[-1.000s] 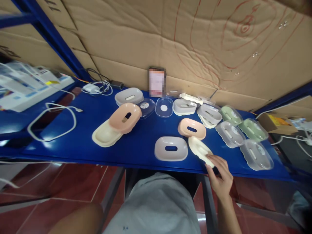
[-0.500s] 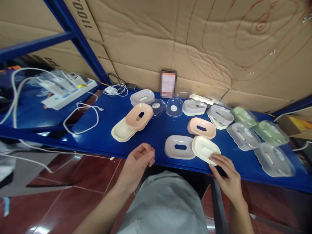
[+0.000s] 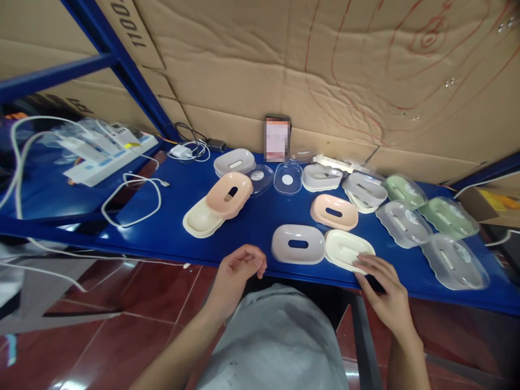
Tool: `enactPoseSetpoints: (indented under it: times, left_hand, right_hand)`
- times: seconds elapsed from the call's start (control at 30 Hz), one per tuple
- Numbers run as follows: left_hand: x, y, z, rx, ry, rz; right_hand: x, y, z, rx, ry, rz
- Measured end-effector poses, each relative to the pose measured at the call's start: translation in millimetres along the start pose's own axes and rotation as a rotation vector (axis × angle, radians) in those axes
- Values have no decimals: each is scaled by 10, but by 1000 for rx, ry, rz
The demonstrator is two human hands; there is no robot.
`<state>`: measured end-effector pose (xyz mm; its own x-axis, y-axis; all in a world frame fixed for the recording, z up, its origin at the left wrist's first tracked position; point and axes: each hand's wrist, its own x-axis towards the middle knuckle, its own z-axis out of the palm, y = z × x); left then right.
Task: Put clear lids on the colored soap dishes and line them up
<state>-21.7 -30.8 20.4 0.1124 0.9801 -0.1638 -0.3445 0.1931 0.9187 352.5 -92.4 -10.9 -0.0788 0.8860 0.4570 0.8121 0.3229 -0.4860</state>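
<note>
— What has your right grip got?

— My right hand (image 3: 384, 290) lies with its fingers spread loose, the fingertips (image 3: 363, 264) resting on the near rim of the cream soap tray (image 3: 348, 249). It is a touch, not a pinch. The tray lies flat at the front edge of the blue counter (image 3: 252, 227).

— And the left?

— My left hand (image 3: 238, 273) hangs just off the counter's front edge, fingers curled in toward the palm, holding nothing. The grey slotted lid (image 3: 298, 244) is the nearest thing, at about two o'clock from it.

— What sits around the cream tray?

— The grey lid is at its nine o'clock, the two edges touching or nearly so; I cannot tell which. At eleven o'clock, a little further back, is a pink slotted lid (image 3: 333, 212). At three o'clock lies a clear-lidded soap box (image 3: 454, 261), and past it at one o'clock more boxes, clear and green (image 3: 447, 216).

— Further out?

— At ten o'clock a second pink lid (image 3: 228, 195) leans on another cream tray (image 3: 200, 220). Along the back, a blurred phone screen (image 3: 277, 138) stands against the cardboard wall (image 3: 284, 65). Far left, a white cable (image 3: 130, 200) loops on the counter.
</note>
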Motion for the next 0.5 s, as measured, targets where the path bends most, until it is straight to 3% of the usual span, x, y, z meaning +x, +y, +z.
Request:
enactPoseSetpoints:
  times: [0.2, 0.3, 0.4, 0.5]
  left_hand:
    - [31, -82, -85, 95, -42, 62]
    - [10, -70, -116, 231, 21, 128]
    - [-19, -46, -142, 413, 102, 255]
    - [6, -43, -182, 646, 78, 450]
  right_hand:
    - [8, -28, -1, -10, -21, -22]
    - [20, -68, 12, 16, -44, -22]
    - [64, -144, 58, 39, -80, -30]
    - [147, -234, 134, 44, -107, -64]
